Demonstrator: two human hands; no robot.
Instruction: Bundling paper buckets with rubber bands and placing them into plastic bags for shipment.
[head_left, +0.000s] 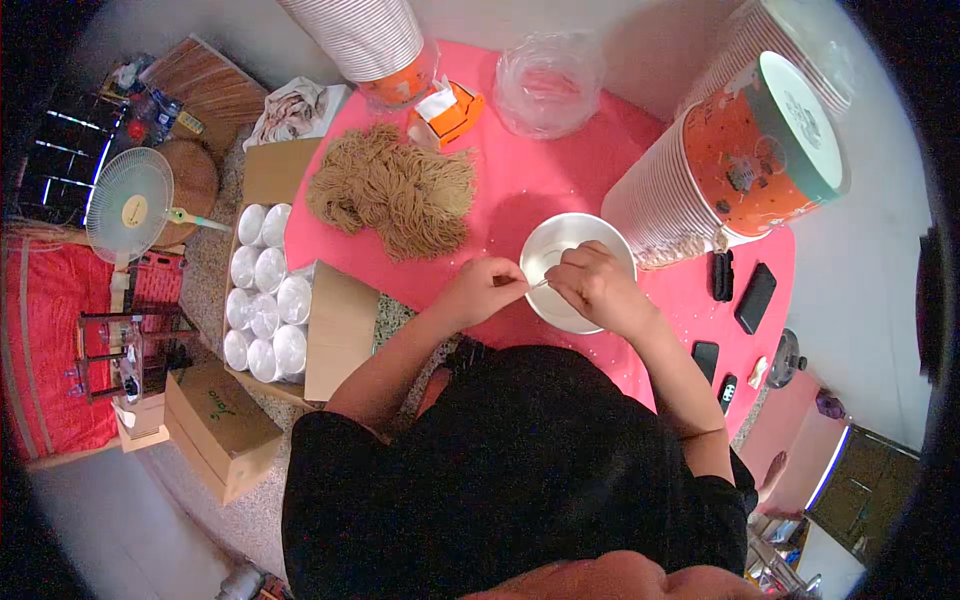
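White tub: open and round, white inside (577, 240); on the table, directly in front of the person's black shirt (510, 470). Landmark for all places below.
Left hand: at the tub's left rim (490, 290); thumb and forefinger narrow, tips pinched together, pointing right.
Right hand: over the tub's mouth, back of hand up (597, 285); fingers bent, thumb and forefinger drawn close to the left fingertips.
Thin pale piece: between the two sets of fingertips, above the tub's left part (540, 284); too small to identify, and cannot tell which hand bears it.
Tan strands: large loose heap, left of the tub and beyond it (400, 195).
Tall cup stack: nested, leaning, orange and green end cup; just beyond the tub, to its right (690, 165).
Other cup stack: white rims, orange lowest part; well beyond the tub, to its left (370, 45).
Orange box: white sheet poking out; beyond the tub, leftward, beside the strands (452, 118).
Clear plastic: crumpled, beyond the tub (550, 85).
Black phone: right of the tub, nearer the person (705, 360).
Open carton: white round-topped packs in rows, well left of the tub (338, 340).
Pink table: beneath the tub, pale specks scattered around it (505, 195).
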